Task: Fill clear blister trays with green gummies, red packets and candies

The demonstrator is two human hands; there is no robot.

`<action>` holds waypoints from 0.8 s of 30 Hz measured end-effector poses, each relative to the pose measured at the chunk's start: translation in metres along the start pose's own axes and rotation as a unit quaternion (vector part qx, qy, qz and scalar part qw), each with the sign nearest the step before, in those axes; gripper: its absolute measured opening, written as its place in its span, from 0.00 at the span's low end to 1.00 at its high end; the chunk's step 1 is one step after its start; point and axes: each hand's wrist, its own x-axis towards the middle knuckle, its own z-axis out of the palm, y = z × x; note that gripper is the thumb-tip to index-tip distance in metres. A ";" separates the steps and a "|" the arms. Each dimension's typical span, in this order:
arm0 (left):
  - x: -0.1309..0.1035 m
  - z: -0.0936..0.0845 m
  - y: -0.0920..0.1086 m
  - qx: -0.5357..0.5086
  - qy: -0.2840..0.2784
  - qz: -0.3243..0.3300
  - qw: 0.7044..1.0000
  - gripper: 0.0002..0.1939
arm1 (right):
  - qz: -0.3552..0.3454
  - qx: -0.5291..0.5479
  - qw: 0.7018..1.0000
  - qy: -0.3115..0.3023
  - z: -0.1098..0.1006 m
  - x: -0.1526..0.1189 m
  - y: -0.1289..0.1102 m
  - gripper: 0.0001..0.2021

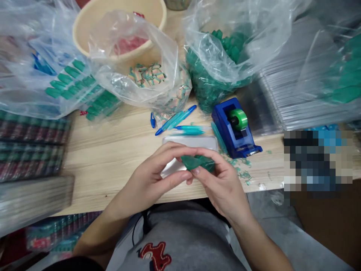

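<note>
Above the front of the wooden table, my left hand [160,169] and my right hand [222,177] meet around a small glossy green piece [194,162]. My right thumb and fingers pinch it. The left fingertips and thumb close on its left end, and its exact kind cannot be made out. Beneath the hands lies a shallow clear plastic case [190,142], partly covered by them. Just beyond it are blue pens [176,119] and a loose blue pen cap [152,120]. A blue tape dispenser [231,128] with a green roll stands right of the case.
Across the back are a cream basin [77,32], a clear bag of striped folded pieces [169,96] and a bag of green pieces [203,86]. Stacked clear cases [299,82] stand at right, packed trays [31,158] at left. Green scraps [244,175] litter the table's front edge.
</note>
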 end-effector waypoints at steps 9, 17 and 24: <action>-0.014 -0.005 -0.002 0.100 0.006 0.058 0.993 0.21 | 0.011 -0.027 0.999 0.016 0.000 -0.004 -0.002 0.05; -0.020 -0.005 -0.013 0.057 0.088 0.027 0.994 0.11 | 0.100 -0.025 0.994 -0.025 0.002 -0.007 -0.005 0.06; -0.024 -0.002 -0.015 0.032 0.074 0.055 0.995 0.11 | 0.095 -0.146 0.985 -0.006 0.010 -0.011 -0.009 0.05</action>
